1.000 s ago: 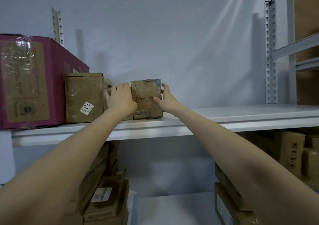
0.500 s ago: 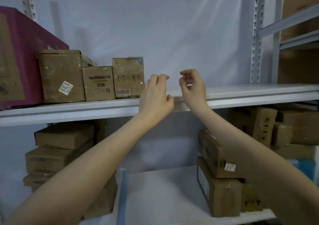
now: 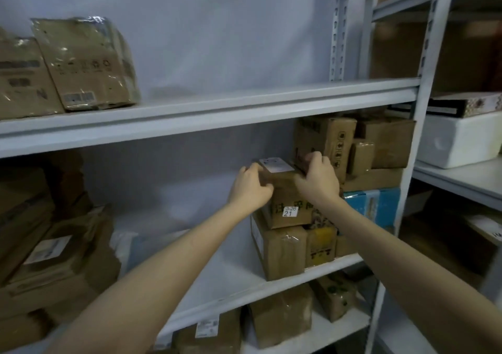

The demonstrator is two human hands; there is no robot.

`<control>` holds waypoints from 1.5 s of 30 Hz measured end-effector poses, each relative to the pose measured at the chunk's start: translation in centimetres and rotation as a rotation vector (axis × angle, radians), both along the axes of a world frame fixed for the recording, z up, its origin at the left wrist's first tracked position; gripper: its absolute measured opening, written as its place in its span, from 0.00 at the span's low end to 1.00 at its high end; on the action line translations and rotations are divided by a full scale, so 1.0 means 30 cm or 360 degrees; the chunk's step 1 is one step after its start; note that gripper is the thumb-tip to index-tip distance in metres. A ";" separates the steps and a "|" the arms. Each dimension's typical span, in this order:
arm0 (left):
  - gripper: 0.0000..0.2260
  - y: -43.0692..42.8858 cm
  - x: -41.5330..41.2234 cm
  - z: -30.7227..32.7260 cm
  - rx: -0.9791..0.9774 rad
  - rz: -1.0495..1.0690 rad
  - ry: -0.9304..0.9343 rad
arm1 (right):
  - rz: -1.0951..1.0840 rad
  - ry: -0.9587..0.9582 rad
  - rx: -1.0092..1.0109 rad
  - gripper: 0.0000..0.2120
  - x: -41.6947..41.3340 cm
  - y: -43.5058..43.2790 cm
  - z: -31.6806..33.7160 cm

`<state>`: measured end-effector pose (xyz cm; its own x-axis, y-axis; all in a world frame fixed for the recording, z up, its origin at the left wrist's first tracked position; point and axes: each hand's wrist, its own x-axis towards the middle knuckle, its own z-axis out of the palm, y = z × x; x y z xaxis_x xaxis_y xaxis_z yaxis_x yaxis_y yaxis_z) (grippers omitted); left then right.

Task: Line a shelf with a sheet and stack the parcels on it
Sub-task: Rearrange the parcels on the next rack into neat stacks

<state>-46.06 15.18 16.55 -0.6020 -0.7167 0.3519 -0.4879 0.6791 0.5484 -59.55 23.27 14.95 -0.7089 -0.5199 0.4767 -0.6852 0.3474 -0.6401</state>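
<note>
Brown parcels (image 3: 288, 199), seemingly blue box (image 3: 372, 207)

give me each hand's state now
Left hand: grips the left side of the box.
Right hand: grips the same box's top right edge.

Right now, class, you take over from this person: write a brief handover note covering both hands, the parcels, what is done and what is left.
Left hand and right hand: both grip the parcel labelled 21, atop the right-hand stack on the middle shelf.
Upper shelf: two parcels stand at its left end.
Done: those two are up; a lining sheet cannot be made out.
Left: probably lift this parcel up, then the remaining ones.
</note>
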 end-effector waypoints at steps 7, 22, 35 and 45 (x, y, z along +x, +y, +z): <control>0.25 -0.023 -0.107 -0.123 0.1093 0.0123 0.0208 | 0.0036 -0.0071 0.0374 0.24 -0.064 0.004 -0.129; 0.32 -0.013 -0.138 -0.134 0.1479 0.0089 0.0481 | -0.0091 -0.0106 0.0096 0.54 0.063 -0.097 -0.260; 0.26 -0.008 0.035 -0.037 0.0147 0.0039 0.0016 | 0.0117 -0.0017 -0.0346 0.48 0.120 -0.049 -0.147; 0.23 0.078 0.215 0.247 0.0180 -0.0493 0.0107 | 0.0834 0.0009 -0.0327 0.54 0.128 0.135 0.178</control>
